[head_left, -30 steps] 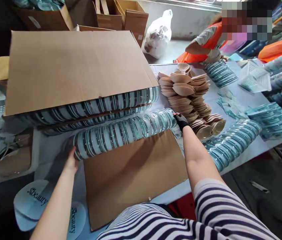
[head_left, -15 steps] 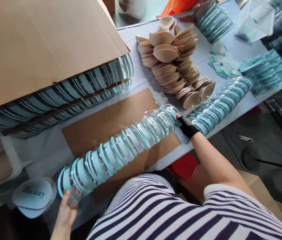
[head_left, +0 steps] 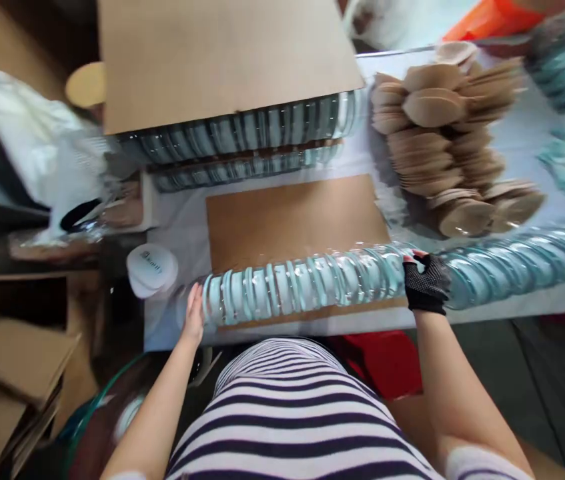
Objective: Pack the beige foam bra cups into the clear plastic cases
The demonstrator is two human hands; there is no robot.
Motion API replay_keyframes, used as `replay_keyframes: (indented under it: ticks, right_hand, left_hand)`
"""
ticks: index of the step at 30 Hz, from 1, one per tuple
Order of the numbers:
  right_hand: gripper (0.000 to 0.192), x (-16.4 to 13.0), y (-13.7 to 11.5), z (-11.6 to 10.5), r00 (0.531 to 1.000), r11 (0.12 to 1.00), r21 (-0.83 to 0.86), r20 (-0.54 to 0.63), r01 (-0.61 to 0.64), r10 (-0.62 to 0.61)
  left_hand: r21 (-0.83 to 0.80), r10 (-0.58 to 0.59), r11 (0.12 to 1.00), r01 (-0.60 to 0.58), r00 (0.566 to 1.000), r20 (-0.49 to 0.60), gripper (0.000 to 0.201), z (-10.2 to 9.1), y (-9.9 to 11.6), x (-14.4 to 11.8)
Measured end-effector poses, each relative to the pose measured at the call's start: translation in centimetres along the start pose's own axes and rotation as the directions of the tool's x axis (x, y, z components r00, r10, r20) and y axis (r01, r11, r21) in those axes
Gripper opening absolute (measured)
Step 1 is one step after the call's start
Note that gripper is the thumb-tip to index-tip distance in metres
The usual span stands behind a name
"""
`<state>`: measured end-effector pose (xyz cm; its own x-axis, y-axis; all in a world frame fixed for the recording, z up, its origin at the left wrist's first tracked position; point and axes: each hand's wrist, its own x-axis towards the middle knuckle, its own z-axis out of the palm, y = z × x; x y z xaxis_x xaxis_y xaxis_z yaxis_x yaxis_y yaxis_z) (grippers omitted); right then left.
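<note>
Head view: white-covered counter (head_left: 172, 227), cluttered, frame slightly motion-blurred. Landmark is the flat brown cardboard sheet (head_left: 292, 217) lying on it.

Long row of clear, teal-rimmed round plastic cases (head_left: 302, 283) sits along the sheet's near edge, pressed end to end between both hands. Left hand (head_left: 193, 313), bare, palm flat against the row's left end; its grip is an open-palm press, nothing wrapped. Right hand (head_left: 425, 283), in a black fingerless glove, caps the right end, fingers curled on the last case.

Behind the sheet: more case rows (head_left: 242, 133) stacked under a big cardboard panel (head_left: 222, 57). Right of the sheet: pile of tan oval pads (head_left: 437, 140) and another teal case row (head_left: 522, 257).

My read on doing it well: keep inward pressure even from both ends, row straight and level, no bowing in the middle or it spills.
</note>
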<state>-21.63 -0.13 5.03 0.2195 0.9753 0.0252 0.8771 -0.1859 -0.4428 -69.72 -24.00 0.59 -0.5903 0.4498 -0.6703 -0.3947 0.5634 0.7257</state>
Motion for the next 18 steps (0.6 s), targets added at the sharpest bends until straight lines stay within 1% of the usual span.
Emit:
replay_keyframes:
  ticks: [1, 2, 3, 4, 5, 6, 7, 8, 9, 10, 12, 14, 16, 18]
  right_hand:
    - [0.037, -0.7, -3.8, 0.9, 0.982, 0.988, -0.012, 0.114, 0.153, -0.151]
    - [0.031, -2.0, -8.1, 2.2, 0.922, 0.959, 0.002, 0.274, 0.284, -0.273]
    - [0.028, -3.7, -12.7, 3.7, 0.803, 0.902, -0.006, 0.459, 0.431, -0.381]
    - [0.028, -5.8, -17.4, 5.3, 0.648, 0.817, -0.011, 0.615, 0.577, -0.449]
    - [0.031, -8.0, -21.9, 7.1, 0.473, 0.703, 0.007, 0.735, 0.711, -0.486]
    - [0.031, -10.2, -26.0, 9.0, 0.382, 0.65, 0.042, 0.779, 0.759, -0.497]
    - [0.031, -12.2, -29.5, 10.8, 0.331, 0.62, 0.059, 0.803, 0.783, -0.495]
    - [0.031, -13.8, -32.3, 12.7, 0.287, 0.593, 0.063, 0.831, 0.803, -0.476]
    - [0.031, -15.0, -34.6, 14.3, 0.251, 0.576, 0.062, 0.858, 0.815, -0.447]
    - [0.031, -15.8, -36.2, 15.7, 0.217, 0.559, 0.056, 0.886, 0.828, -0.41]
    - [0.028, -16.7, -38.2, 17.7, 0.148, 0.518, 0.046, 0.933, 0.854, -0.328]
    - [0.024, -17.2, -39.4, 18.5, 0.098, 0.471, 0.04, 0.959, 0.881, -0.265]
    - [0.022, -17.7, -40.2, 18.6, 0.079, 0.423, 0.035, 0.966, 0.905, -0.248]
    - [0.023, -18.3, -40.7, 18.3, 0.078, 0.384, 0.039, 0.956, 0.922, -0.283]
  left_hand:
    - [-0.022, 0.036, 0.999, -0.035, 0.999, 0.02, 0.052, -0.1, 0.0, 0.7]
    - [-0.036, 0.069, 0.997, -0.067, 0.997, 0.04, 0.05, 0.0, -0.1, 1.4]
    - [-0.041, 0.099, 0.994, -0.097, 0.993, 0.069, 0.048, 0.2, -0.2, 2.1]
    - [-0.042, 0.128, 0.991, -0.124, 0.987, 0.102, 0.047, 0.4, -0.3, 2.8]
    - [-0.042, 0.162, 0.987, -0.158, 0.979, 0.127, 0.046, 0.7, -0.5, 3.3]
    - [-0.041, 0.2, 0.98, -0.196, 0.968, 0.152, 0.045, 1.0, -0.7, 3.7]
    - [-0.039, 0.239, 0.971, -0.235, 0.956, 0.171, 0.044, 1.2, -0.9, 4.0]
    - [-0.038, 0.276, 0.961, -0.274, 0.943, 0.186, 0.044, 1.4, -1.2, 4.2]
    - [-0.038, 0.309, 0.951, -0.307, 0.93, 0.198, 0.043, 1.5, -1.4, 4.3]
    - [-0.039, 0.336, 0.941, -0.336, 0.918, 0.209, 0.043, 1.6, -1.6, 4.4]
    - [-0.048, 0.38, 0.924, -0.379, 0.896, 0.231, 0.044, 1.5, -1.8, 4.5]
    - [-0.06, 0.417, 0.907, -0.416, 0.875, 0.247, 0.044, 1.5, -1.8, 4.6]
    - [-0.069, 0.452, 0.89, -0.45, 0.854, 0.257, 0.041, 1.4, -1.6, 4.7]
    - [-0.066, 0.473, 0.879, -0.473, 0.84, 0.265, 0.038, 1.4, -1.3, 4.9]
